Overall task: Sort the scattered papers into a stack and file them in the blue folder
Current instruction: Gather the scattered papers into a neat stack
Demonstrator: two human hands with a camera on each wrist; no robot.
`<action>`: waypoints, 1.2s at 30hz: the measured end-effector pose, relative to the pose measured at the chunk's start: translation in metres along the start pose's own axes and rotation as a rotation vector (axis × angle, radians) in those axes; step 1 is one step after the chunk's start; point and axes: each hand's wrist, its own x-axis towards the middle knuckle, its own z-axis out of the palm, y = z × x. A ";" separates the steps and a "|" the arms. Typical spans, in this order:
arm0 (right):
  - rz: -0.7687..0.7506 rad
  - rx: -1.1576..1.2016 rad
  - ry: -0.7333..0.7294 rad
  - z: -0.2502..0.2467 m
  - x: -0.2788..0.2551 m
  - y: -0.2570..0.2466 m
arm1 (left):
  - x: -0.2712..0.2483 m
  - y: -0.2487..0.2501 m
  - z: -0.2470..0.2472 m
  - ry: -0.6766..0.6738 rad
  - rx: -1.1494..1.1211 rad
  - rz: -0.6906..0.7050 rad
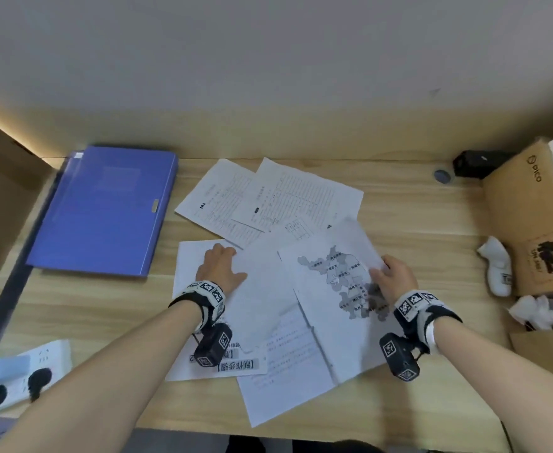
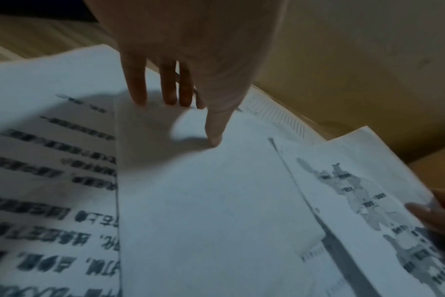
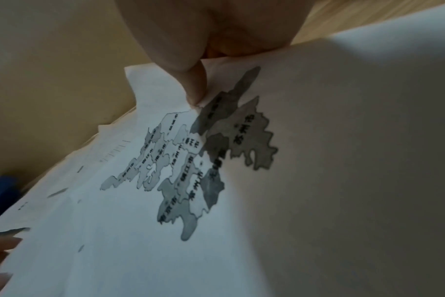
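1. Left hand (image 1: 220, 269) is pressing flat, fingers straight, grip released, on a blank white paper sheet (image 1: 258, 289)
2. Right hand (image 1: 394, 278) is grasping the white map-printed sheet (image 1: 330, 308) at its edge
3. Closed blue plastic folder (image 1: 105, 210) is lying on the pale wooden desk (image 1: 415, 223), left of the scattered papers

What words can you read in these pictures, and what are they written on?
"pico": side of the cardboard box.
"苏州市": region on the map sheet, pinched by the right hand.
"制作步骤": bracketed heading on the sheet under the left hand; its body text is blurred.
Table sheets, box stamp: too small to read.
Blue folder: no readable label.
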 end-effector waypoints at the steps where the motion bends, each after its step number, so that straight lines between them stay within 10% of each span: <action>1: 0.001 -0.014 0.010 0.001 0.001 0.005 | 0.001 0.003 0.001 0.017 0.022 -0.005; 30: 0.270 -0.142 0.200 -0.021 -0.003 0.067 | -0.079 0.012 0.037 -0.024 -0.665 -0.235; 36: 0.131 -0.166 0.354 -0.014 -0.003 0.062 | -0.085 0.037 0.030 -0.020 -0.694 -0.223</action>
